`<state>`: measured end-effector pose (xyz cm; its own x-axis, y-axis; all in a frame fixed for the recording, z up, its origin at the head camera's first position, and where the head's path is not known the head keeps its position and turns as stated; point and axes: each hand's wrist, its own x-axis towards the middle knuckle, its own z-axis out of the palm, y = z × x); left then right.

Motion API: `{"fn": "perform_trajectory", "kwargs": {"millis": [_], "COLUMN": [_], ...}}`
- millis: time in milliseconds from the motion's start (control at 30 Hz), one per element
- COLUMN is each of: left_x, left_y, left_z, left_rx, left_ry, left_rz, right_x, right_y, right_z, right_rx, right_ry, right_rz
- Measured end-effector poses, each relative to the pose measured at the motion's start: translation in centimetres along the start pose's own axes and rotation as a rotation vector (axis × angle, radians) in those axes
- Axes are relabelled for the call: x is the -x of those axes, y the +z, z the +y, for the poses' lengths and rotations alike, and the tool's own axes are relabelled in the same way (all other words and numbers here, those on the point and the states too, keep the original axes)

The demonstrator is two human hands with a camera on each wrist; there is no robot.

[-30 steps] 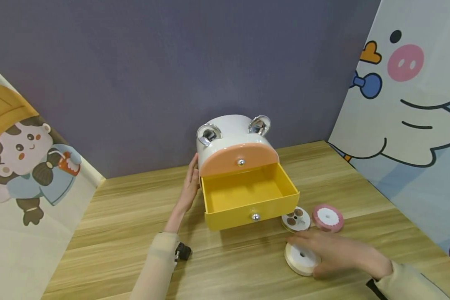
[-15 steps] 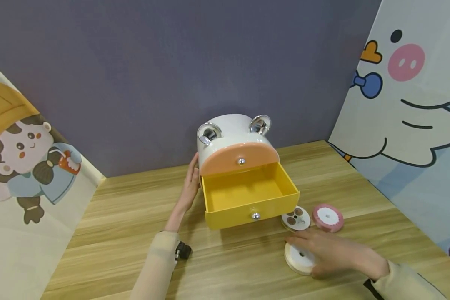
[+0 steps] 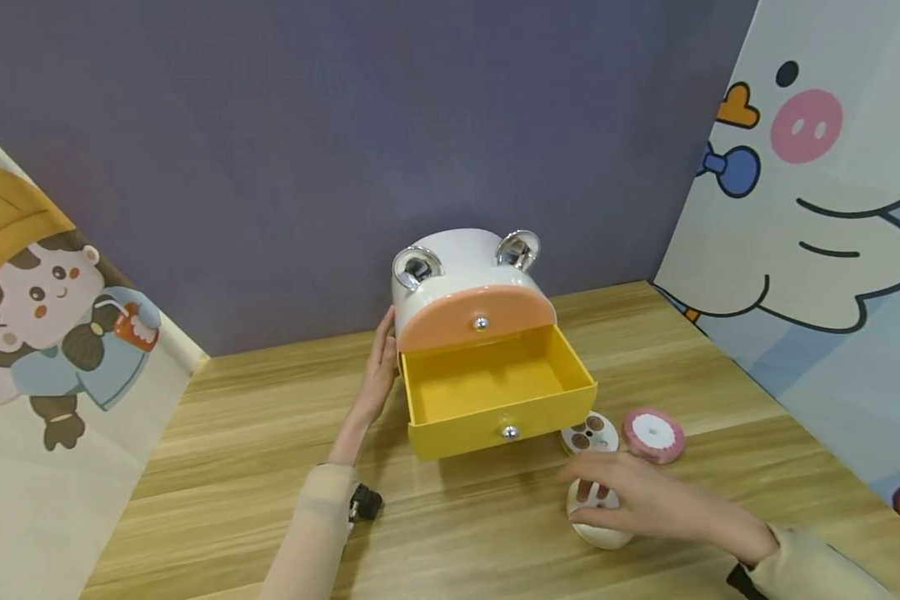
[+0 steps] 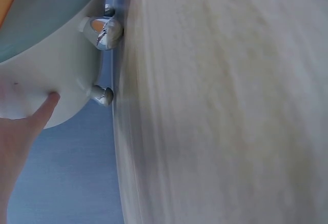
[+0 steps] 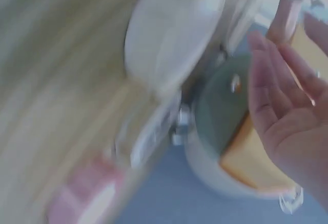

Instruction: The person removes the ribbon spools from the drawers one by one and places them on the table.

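Note:
My left hand (image 3: 377, 375) rests against the left side of a small white drawer box (image 3: 465, 258) with silver ear-like rings. In the left wrist view a fingertip of it touches the box's white wall (image 4: 66, 80). The yellow lower drawer (image 3: 495, 383) is pulled out, with nothing in it; the orange upper one (image 3: 480, 321) is in. Over a cream ribbon spool (image 3: 602, 537) lying flat, my right hand (image 3: 645, 500) hovers, thumb and fingers apart. The right wrist view, though blurred, shows that hand (image 5: 297, 101) holding nothing, apart from the spool (image 5: 174, 29).
A white spool with brown circles (image 3: 591, 433) lies by the drawer's right front corner, and a pink ribbon spool (image 3: 654, 435) beside it. Behind the wooden table (image 3: 262, 433) stands a grey-blue panel (image 3: 307, 167). Cartoon-printed panels (image 3: 802, 233) flank both sides.
My right hand has lifted off the cream spool, its thumb moving left over the top and its fingers spreading. The spool stays in place. My left hand and the drawer box have not moved.

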<state>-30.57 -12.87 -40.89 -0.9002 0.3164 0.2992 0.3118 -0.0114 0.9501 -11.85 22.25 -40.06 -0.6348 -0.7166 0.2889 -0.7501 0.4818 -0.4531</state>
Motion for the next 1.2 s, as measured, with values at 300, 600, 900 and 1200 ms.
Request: {"fn": "perform_trajectory", "kwargs": {"millis": [300, 600, 900, 1200], "left_x": [0.1, 0.1, -0.6, -0.9], "left_y": [-0.1, 0.0, -0.3, -0.6], "left_z": [-0.1, -0.2, -1.7, -2.9], "left_rx": [0.022, 0.011, 0.004, 0.011], "left_ry": [0.020, 0.017, 0.014, 0.035], "left_rz": [0.003, 0.003, 0.019, 0.029], "right_x": [-2.4, -3.9, -5.3, -6.2], "right_y": [1.6, 1.4, 0.7, 0.3], "right_z": [-1.9, -1.8, -2.2, -2.1], "right_rx": [-0.818, -1.275, -1.461, -1.491], "right_ry": [0.385, 0.541, 0.626, 0.636], "right_rz": [-0.078, -0.081, -0.076, -0.052]}}
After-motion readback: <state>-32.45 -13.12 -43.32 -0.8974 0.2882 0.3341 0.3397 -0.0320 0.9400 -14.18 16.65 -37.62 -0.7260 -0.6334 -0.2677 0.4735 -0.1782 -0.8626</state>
